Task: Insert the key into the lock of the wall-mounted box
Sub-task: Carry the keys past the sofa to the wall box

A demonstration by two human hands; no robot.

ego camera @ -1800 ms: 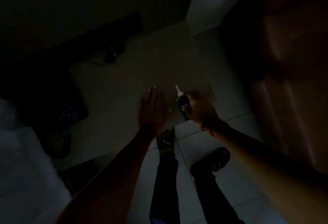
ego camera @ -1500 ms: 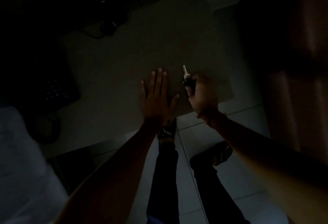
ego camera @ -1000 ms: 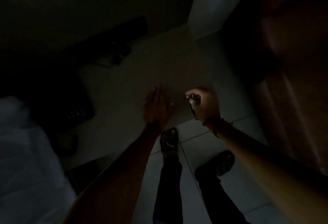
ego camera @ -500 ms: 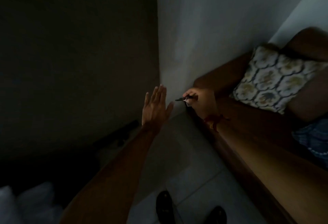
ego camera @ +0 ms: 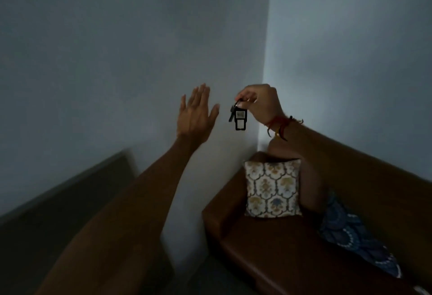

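The room is dim. My right hand is raised in front of the wall corner, its fingertips pinched on a key ring. A key with a black rectangular fob dangles below those fingers. My left hand is held up just left of the key, flat, fingers apart and holding nothing. No wall-mounted box or lock shows in the head view.
Bare grey walls meet in a corner behind the hands. A brown sofa stands at the lower right with a patterned cushion and a blue patterned cloth. A dark slab lies at the lower left.
The view has swung up from the floor and feet to the wall corner. Both hands rose with it. The key, held pointing outward before, now hangs down from my right fingers.
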